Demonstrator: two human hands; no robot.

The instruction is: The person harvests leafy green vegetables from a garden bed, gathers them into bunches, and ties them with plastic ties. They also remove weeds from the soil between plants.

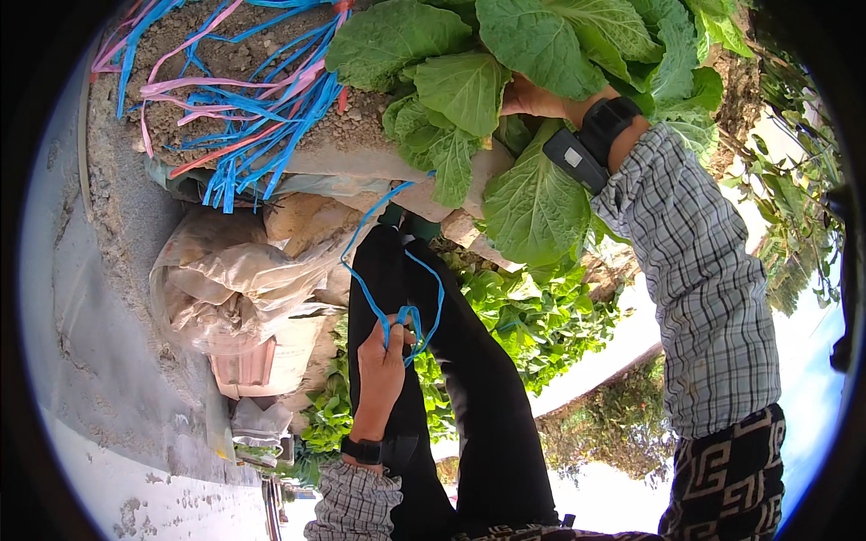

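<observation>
My left hand (382,365) pinches a thin blue plastic string (357,277) between thumb and fingers. The string hangs in loose loops about the hand, and one length runs up and passes out of sight under the lower leaves of a large leafy green plant (534,196), apparently Chinese cabbage. My right hand (534,100) reaches in among these leaves. Its fingers are hidden by the foliage, so what they touch or hold cannot be seen. Both wrists wear dark bands, and the right one carries a small black box (576,161).
A bundle of blue and pink plastic strips (291,101) lies on the soil at upper left. Below it are a crumpled plastic bag (230,284) and a ridged block (250,365). My black-trousered legs (473,379) stand beside stones and low green plants (528,304). Concrete (101,324) borders the left.
</observation>
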